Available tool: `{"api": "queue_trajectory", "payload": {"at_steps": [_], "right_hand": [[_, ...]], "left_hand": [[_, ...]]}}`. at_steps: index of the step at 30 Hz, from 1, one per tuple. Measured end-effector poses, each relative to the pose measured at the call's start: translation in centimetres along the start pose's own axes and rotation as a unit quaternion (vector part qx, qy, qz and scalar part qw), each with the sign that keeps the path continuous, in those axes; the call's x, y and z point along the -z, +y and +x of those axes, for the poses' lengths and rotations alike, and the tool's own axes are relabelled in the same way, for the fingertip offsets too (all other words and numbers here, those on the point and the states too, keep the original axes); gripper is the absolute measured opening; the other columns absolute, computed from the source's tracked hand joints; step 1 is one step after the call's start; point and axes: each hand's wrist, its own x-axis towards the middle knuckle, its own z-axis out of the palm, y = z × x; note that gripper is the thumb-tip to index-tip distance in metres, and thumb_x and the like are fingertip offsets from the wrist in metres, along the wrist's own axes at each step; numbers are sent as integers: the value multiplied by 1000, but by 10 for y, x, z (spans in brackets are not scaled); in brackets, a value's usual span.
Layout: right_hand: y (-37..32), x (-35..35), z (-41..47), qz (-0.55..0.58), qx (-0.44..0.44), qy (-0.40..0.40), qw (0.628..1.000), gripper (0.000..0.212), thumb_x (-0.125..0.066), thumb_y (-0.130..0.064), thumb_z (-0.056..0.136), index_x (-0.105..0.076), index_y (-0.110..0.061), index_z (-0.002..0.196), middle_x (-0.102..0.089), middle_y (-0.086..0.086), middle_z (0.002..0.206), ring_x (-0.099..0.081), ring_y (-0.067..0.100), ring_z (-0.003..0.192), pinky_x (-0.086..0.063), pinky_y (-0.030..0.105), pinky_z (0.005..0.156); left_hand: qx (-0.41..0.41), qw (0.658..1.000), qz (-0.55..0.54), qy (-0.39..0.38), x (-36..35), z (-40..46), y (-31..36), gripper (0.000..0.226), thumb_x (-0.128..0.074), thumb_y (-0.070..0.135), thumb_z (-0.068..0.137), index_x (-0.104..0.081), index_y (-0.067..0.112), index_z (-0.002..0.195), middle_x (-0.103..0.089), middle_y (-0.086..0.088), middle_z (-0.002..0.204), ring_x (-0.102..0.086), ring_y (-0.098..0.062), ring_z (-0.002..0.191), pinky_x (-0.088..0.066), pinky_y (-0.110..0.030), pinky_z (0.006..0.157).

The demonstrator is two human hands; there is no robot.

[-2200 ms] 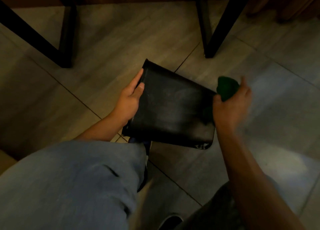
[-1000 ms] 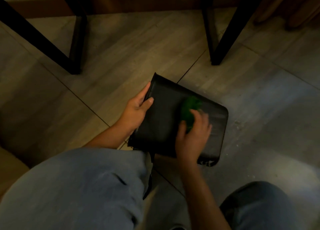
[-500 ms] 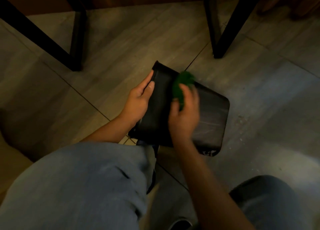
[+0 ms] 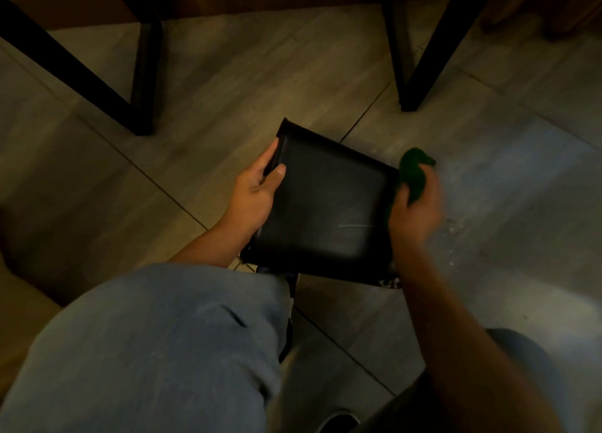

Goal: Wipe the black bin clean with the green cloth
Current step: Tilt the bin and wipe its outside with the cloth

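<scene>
The black bin (image 4: 325, 211) lies tilted on the grey tiled floor in front of my knees, a broad flat side facing up with faint wipe streaks on it. My left hand (image 4: 257, 188) grips its left edge, thumb on top and fingers round the rim. My right hand (image 4: 415, 208) holds the bunched green cloth (image 4: 413, 172) at the bin's right edge, the cloth sticking out past my fingers. The right hand is blurred by motion.
Black metal furniture legs stand on the floor at the back left (image 4: 143, 84) and back right (image 4: 413, 74). Small pale crumbs (image 4: 452, 230) dot the tiles right of the bin. My jeans-clad knees (image 4: 163, 351) fill the lower frame, and a dark shoe (image 4: 338, 421) shows at the bottom.
My right hand has swept the green cloth from the bin's upper middle across to its right edge. My left hand keeps the same hold on the left rim.
</scene>
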Motion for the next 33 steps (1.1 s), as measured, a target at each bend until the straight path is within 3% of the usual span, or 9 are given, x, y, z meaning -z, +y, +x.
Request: {"api": "queue_trajectory", "payload": {"at_steps": [3,6,11,15,18,22,26,29,33], "right_hand": [[22,18,-45,40,-49,33,997,46,-58,-13,96,-55,-16,141,-58,10,144,-55,25,133,-41,41,118],[6,7,-106,32,-48,10,998,51,-60,-6,92,-57,-21,141,-47,8,156,-43,24,146,-36,51,121],[-82,-56,-165,51,172,-125,976,51,-53,-19,87,-54,-31,136,-42,6,160,-28,27,156,-17,50,129],[-53,-42,-128,-41,209,-139,967,49,-49,-28,87,-52,-34,136,-47,7,157,-28,30,156,-8,52,128],[5,-3,-75,-56,66,-53,995,51,-53,-22,89,-53,-26,140,-51,11,152,-44,33,144,-28,51,124],[26,39,-28,-28,-113,18,993,50,-60,-7,98,-52,-16,146,-54,12,149,-54,31,136,-40,40,118],[-9,43,-38,7,-1,26,1000,61,-66,-11,95,-47,-27,150,-51,-6,150,-50,11,135,-38,22,113],[-29,21,-55,29,106,-61,992,49,-67,-29,94,-58,-26,142,-53,-1,152,-48,13,141,-40,34,118],[-30,10,-57,103,90,-90,986,36,-61,-44,96,-69,-25,126,-60,-1,140,-55,15,133,-48,49,110]], "left_hand": [[12,1000,-23,0,1,3,-2,49,-50,9,103,-40,18,151,-58,-10,141,-59,-23,128,-45,-44,111],[20,1000,-20,-13,-1,5,-1,49,-50,11,104,-41,20,151,-59,-2,140,-59,-14,127,-46,-38,110],[25,1000,-9,7,1,5,3,46,-47,13,105,-41,20,150,-60,2,134,-64,0,112,-50,-26,103],[26,999,-40,23,14,2,-6,47,-51,20,103,-44,28,149,-58,-4,143,-58,-19,129,-44,-47,112],[16,999,-28,34,15,2,-7,47,-50,20,104,-41,26,150,-58,3,142,-56,-13,131,-43,-42,113],[-4,999,7,38,9,7,5,47,-49,21,105,-39,25,151,-51,1,148,-51,-11,134,-41,-36,115],[-26,998,41,32,7,10,7,48,-47,22,106,-37,23,153,-49,0,150,-48,-12,137,-38,-38,117],[-22,999,45,22,7,12,10,49,-48,20,105,-37,20,153,-50,-4,150,-49,-15,137,-39,-41,116],[-21,999,29,24,10,11,13,48,-48,18,105,-37,18,152,-51,-5,149,-51,-15,135,-40,-39,115]]}}
